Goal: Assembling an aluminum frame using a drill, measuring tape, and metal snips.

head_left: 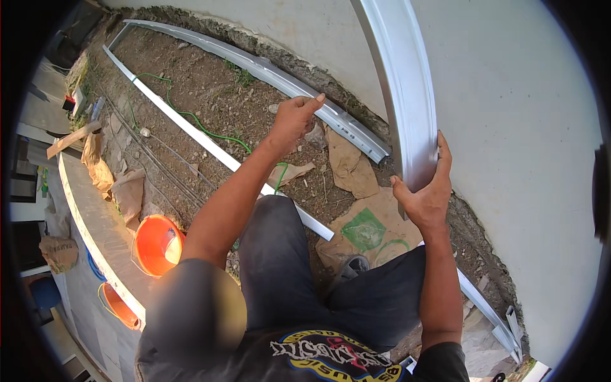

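My right hand (425,198) grips the lower end of a light-grey metal channel (410,95), thumb on one edge and fingers round the other. The channel rises beside the pale wall and leaves the top of the view. My left hand (296,122) is closed with its thumb sticking out; whatever its fingers may hold is hidden. Behind it in view, a second long metal channel (229,52) lies on the soil along the wall's foot. A narrow white metal strip (184,121) runs from that channel's far end to my knee.
Torn brown paper sacks (353,167) lie on rough soil before my feet. A green cord (213,134) crosses the strip. At left are an orange bucket (159,245), another orange bucket (119,307) and a raised ledge (89,232). The pale wall (522,146) borders the right.
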A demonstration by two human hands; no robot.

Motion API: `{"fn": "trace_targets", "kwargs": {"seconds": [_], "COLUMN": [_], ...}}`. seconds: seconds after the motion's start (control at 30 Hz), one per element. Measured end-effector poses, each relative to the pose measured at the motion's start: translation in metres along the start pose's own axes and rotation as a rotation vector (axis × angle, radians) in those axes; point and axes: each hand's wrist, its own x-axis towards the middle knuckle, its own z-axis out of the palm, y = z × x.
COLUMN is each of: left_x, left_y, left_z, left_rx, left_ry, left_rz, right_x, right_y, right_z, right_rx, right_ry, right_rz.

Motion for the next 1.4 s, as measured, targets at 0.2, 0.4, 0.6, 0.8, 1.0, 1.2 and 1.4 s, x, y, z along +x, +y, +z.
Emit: {"fn": "trace_targets", "kwargs": {"seconds": [0.2, 0.4, 0.6, 0.8, 1.0, 1.2, 1.4], "left_x": [0.064, 0.110, 0.100, 0.039, 0.009, 0.023, -0.068], "left_y": [-0.135, -0.195, -0.163, -0.128, -0.120, -0.090, -0.136], "left_z": [-0.033, -0.039, -0.012, 0.128, 0.199, -0.002, -0.077], "left_rx": [0.917, 0.795, 1.096, 1.175, 0.657, 1.262, 1.503], "left_ry": [0.218, 0.212, -0.143, -0.536, -0.701, -0.210, -0.177], "left_rz": [0.064, -0.034, 0.210, 0.295, 0.424, 0.077, -0.206], "right_x": [-0.022, -0.043, -0.047, -0.033, -0.033, -0.036, -0.012], "right_y": [0.024, 0.034, 0.035, 0.033, 0.042, 0.049, 0.035], "right_z": [-0.017, -0.030, -0.045, -0.046, -0.037, -0.019, 0.012], "right_rx": [0.150, 0.045, -0.076, 0.021, 0.082, 0.046, 0.243], "right_ry": [0.129, 0.150, 0.149, 0.191, 0.138, 0.110, -0.029], "right_rz": [0.119, 0.004, -0.090, -0.019, 0.096, 0.042, 0.071]}}
